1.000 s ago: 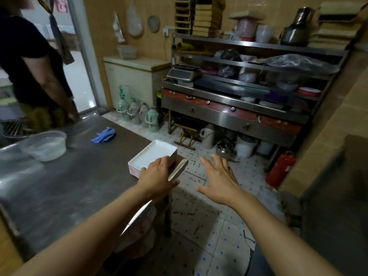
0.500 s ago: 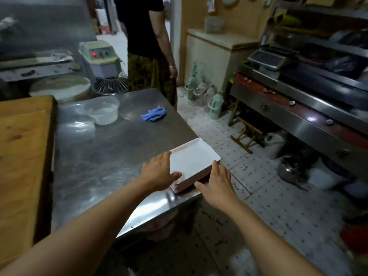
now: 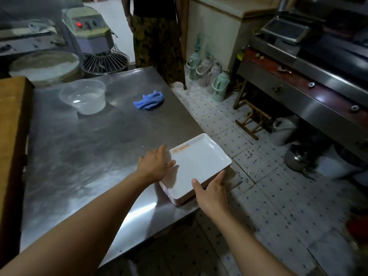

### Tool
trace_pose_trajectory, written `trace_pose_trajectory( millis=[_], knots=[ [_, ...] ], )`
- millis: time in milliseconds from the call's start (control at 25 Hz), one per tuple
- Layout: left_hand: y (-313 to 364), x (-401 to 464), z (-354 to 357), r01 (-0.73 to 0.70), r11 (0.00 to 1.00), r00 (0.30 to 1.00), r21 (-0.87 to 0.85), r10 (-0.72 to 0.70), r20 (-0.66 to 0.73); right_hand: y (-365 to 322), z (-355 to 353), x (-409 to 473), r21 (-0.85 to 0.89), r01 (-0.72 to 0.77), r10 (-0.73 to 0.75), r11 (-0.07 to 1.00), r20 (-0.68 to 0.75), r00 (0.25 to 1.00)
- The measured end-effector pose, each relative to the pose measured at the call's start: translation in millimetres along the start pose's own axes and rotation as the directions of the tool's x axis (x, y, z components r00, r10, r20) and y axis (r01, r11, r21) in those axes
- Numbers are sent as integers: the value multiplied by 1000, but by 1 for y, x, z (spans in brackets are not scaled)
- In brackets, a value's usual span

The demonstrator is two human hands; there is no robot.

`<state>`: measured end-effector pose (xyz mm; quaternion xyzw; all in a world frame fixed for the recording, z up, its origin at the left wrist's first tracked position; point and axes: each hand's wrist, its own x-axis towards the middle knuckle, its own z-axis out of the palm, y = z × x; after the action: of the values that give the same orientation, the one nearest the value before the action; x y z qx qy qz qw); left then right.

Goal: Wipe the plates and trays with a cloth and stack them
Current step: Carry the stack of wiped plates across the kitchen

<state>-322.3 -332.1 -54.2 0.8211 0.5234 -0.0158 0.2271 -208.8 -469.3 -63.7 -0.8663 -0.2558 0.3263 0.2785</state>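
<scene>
A stack of several white rectangular trays (image 3: pixel 199 162) sits at the near right corner of the steel table (image 3: pixel 89 156). The top tray has an orange mark at its far left corner. My left hand (image 3: pixel 154 166) presses against the stack's left side, fingers spread along the edge. My right hand (image 3: pixel 212 191) grips the stack's near right edge, thumb lying on the top tray's rim. A crumpled blue cloth (image 3: pixel 149 100) lies on the table farther back, apart from both hands.
A clear plastic tub with water (image 3: pixel 83 98) stands at the table's back left. A wooden board (image 3: pixel 10 136) borders the left. A mixer (image 3: pixel 93 40) and a standing person (image 3: pixel 157 36) are behind the table. Thermos jugs (image 3: pixel 209 76) and a stove counter (image 3: pixel 308 76) line the right.
My view has swung left and down toward the table. My right hand came from open air onto the stack's near right edge. My left hand stays at its left side.
</scene>
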Motion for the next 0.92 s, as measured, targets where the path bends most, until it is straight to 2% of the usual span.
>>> trace_pose_trajectory(
  millis=[120, 360, 520, 680, 800, 920],
  knots=[
    [-9, 17, 11, -5, 999, 1000, -34, 5, 13, -1, 15, 7, 144, -49, 55, 988, -34, 998],
    [-11, 6, 21, 7, 999, 990, -38, -12, -140, -5, 19, 12, 247, -34, 48, 968, -53, 997],
    [-6, -25, 30, 77, 995, 988, -63, -85, -127, -2, 0, 17, 195, 9, -15, 981, 28, 999],
    [7, -52, 43, 174, 973, 983, -150, -179, -24, 0, -24, 28, 99, 85, -100, 991, 156, 983],
    [13, -60, 50, 278, 905, 960, -321, -268, 76, 2, -33, 31, 70, 141, -152, 988, 198, 968],
    [17, -62, 49, 329, 711, 942, -621, -288, 169, 14, -36, 25, 177, 151, -191, 973, 238, 952]
  ],
)
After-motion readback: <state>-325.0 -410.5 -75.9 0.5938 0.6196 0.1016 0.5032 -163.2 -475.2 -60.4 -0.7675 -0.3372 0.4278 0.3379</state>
